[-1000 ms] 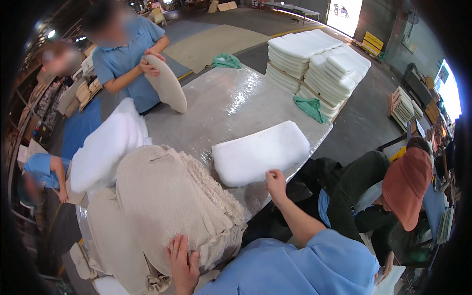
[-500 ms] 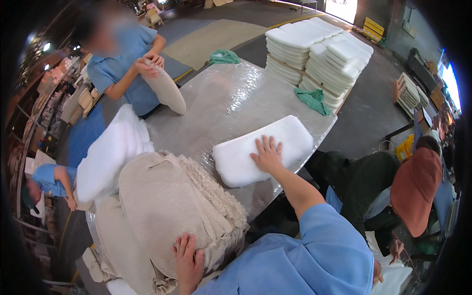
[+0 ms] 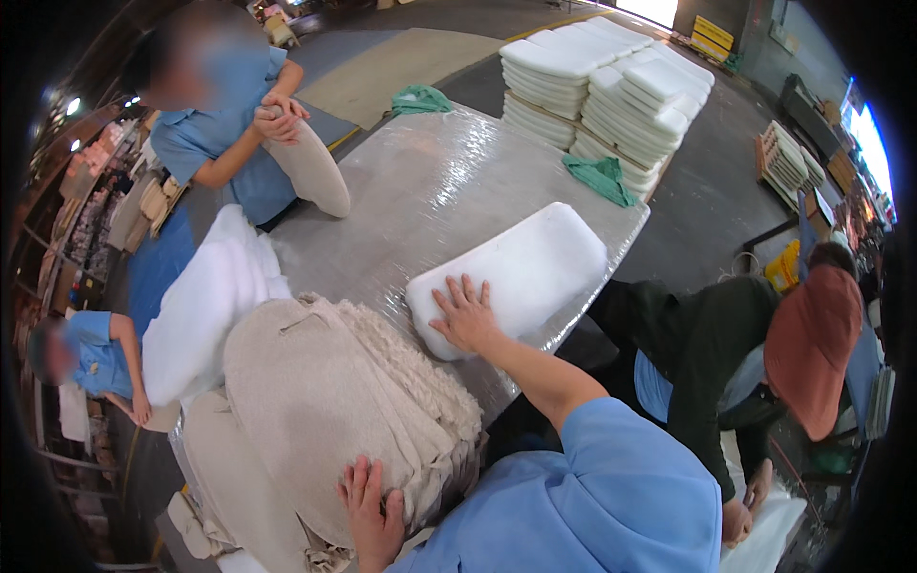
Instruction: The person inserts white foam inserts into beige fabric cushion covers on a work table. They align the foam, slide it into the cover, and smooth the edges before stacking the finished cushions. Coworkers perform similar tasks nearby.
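While the right grip (image 3: pixel 468 320) lies open, fingers spread, on the eight o'clock end of the white pad (image 3: pixel 546 256), the left grip (image 3: pixel 373 513) rests open at the five o'clock edge of the beige fabric stack (image 3: pixel 296 396); neither holds anything. The pad sits on the worktop (image 3: pixel 406 186), at one o'clock from the left grip. Judgement: light, flat-palmed contact should suit; fingertip pressure could dent it.

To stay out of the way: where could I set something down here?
The widest bare patch of tabletop lies between the white pad under the right hand and the green cloths near the far edge. The near left is crowded: white padding, beige fabric and the left hand.
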Tool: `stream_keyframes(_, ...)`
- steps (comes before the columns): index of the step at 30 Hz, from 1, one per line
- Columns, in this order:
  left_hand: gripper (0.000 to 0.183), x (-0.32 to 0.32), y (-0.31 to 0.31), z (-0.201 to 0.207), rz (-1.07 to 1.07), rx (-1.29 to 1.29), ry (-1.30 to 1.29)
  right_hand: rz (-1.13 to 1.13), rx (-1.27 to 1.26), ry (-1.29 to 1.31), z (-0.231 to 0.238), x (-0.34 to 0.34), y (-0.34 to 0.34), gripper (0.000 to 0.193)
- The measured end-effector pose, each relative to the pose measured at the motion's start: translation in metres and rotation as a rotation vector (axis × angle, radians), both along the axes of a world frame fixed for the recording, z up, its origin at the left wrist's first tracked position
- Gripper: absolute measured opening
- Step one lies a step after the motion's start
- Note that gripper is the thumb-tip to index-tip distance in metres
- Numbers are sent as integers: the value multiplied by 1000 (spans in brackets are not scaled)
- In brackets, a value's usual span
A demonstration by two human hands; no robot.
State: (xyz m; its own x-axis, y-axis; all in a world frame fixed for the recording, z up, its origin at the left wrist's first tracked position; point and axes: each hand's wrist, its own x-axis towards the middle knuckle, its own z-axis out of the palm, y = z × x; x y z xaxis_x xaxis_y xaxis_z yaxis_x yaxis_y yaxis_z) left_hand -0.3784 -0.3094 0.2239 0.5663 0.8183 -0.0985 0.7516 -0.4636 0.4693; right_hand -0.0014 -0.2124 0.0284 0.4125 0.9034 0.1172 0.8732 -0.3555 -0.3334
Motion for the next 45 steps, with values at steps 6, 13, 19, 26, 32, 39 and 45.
stream_keyframes(6,55,-28,0,8,-57,-166,-407,-230,331,247,16,-41,-49,64)
stream_keyframes(13,44,-104,31,39,-46,53,-413,-563,438,486,-21,-107,-155,47)
stream_keyframes(19,36,-163,40,52,162,89,-474,-553,399,779,-20,-141,-159,55)
stream_keyframes(26,42,-137,106,81,23,182,-496,-454,595,799,1,-95,-118,54)
stream_keyframes(32,49,-72,94,19,-352,90,-239,-664,504,1159,-9,-116,-136,60)
stream_keyframes(39,60,-59,88,-21,-556,270,209,-926,509,1210,-30,-126,-221,59)
stream_keyframes(45,59,-58,92,-28,-549,291,193,-1116,619,1234,-30,-145,-279,56)
